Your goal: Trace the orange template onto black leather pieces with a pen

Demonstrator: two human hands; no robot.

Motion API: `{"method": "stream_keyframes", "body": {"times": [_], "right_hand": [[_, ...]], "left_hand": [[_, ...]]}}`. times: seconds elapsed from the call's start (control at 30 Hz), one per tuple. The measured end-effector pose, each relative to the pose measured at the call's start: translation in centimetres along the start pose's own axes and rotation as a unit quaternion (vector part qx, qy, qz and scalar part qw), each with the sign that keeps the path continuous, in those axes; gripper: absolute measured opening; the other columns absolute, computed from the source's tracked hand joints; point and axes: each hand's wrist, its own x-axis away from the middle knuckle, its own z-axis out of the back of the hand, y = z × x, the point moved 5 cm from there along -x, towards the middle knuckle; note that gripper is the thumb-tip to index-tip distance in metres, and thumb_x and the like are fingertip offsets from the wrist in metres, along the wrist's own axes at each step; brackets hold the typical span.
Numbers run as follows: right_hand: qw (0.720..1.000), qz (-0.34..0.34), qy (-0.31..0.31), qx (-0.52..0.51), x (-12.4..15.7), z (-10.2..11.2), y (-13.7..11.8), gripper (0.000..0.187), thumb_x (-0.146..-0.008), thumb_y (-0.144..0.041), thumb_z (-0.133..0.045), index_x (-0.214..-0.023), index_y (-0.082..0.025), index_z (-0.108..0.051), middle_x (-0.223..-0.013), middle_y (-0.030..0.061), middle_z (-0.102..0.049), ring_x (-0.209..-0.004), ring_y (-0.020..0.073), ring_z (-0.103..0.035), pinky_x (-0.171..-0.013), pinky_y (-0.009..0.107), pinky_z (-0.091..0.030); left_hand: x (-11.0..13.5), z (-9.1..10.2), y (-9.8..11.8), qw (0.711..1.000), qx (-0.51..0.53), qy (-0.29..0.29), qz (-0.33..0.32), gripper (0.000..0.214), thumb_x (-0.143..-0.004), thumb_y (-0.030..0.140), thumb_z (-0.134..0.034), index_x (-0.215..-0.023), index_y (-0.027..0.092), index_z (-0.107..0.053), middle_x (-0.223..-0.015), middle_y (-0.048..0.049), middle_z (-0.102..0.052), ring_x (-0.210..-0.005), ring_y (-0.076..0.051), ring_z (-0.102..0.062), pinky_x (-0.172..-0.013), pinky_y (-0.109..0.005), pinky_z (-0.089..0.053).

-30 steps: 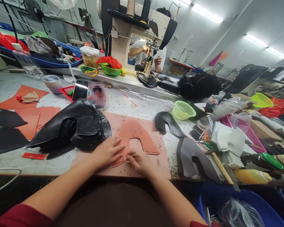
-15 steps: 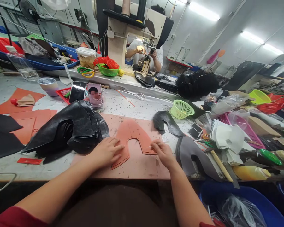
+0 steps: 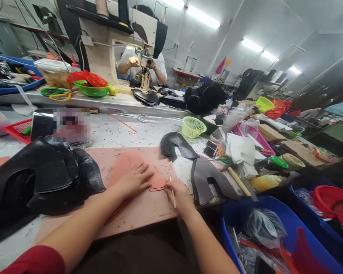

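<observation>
My left hand (image 3: pixel 134 179) lies flat with fingers spread on an orange U-shaped shoe pattern (image 3: pixel 125 163), which rests on a pinkish cutting mat (image 3: pixel 148 209). At the pattern's right leg, my right hand (image 3: pixel 178 194) is closed around a thin pale pen-like tool (image 3: pixel 171 185) whose tip meets the pattern's edge. A heap of black leather pieces (image 3: pixel 42 175) sits just left of my left hand.
A grey leather upper (image 3: pixel 207 179) and a black one (image 3: pixel 175 144) lie right of the mat. Behind are a green basket (image 3: pixel 193 126), a phone and a red tray (image 3: pixel 15 129). Blue bins (image 3: pixel 274 236) stand below right. Another person works at a sewing machine (image 3: pixel 144 74) across the bench.
The view swung right. My right hand moved from the pattern's left leg to its right leg; a thin tool shows in it now. My left hand stayed on the pattern.
</observation>
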Motion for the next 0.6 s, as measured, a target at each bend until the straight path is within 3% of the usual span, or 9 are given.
{"method": "stream_keyframes", "body": {"times": [0.3, 0.43, 0.6], "right_hand": [[0.999, -0.028, -0.011, -0.037, 0.0, 0.3, 0.5, 0.02, -0.087, -0.019, -0.046, -0.089, -0.02, -0.065, -0.083, 0.0066, -0.066, -0.081, 0.0203, -0.058, -0.073, 0.032, -0.047], [0.988, -0.085, 0.037, -0.125, -0.7, 2.0, 1.2, 0.027, -0.09, -0.031, -0.041, -0.101, -0.021, -0.064, -0.093, 0.0068, -0.067, -0.086, 0.0187, -0.061, -0.076, 0.032, -0.048], [0.967, -0.138, 0.088, -0.196, -1.3, 3.2, 1.7, 0.035, -0.089, -0.043, -0.04, -0.083, -0.019, -0.065, -0.078, 0.0056, -0.066, -0.07, 0.0166, -0.063, -0.065, 0.029, -0.049]], "left_hand": [[-0.2, -0.5, -0.7, 1.0, 0.02, 0.014, 0.002, 0.044, -0.083, 0.046, -0.051, -0.123, 0.028, -0.055, -0.136, -0.0079, -0.046, -0.127, -0.032, -0.036, -0.104, -0.045, -0.029], [-0.2, -0.7, -0.8, 1.0, 0.007, 0.004, 0.003, 0.045, -0.084, 0.048, -0.049, -0.125, 0.029, -0.053, -0.138, -0.0081, -0.044, -0.128, -0.032, -0.035, -0.104, -0.045, -0.029], [-0.2, -0.7, -0.9, 1.0, -0.004, 0.0, 0.009, 0.044, -0.085, 0.048, -0.046, -0.125, 0.03, -0.052, -0.14, -0.0075, -0.042, -0.129, -0.03, -0.034, -0.105, -0.044, -0.028]]}}
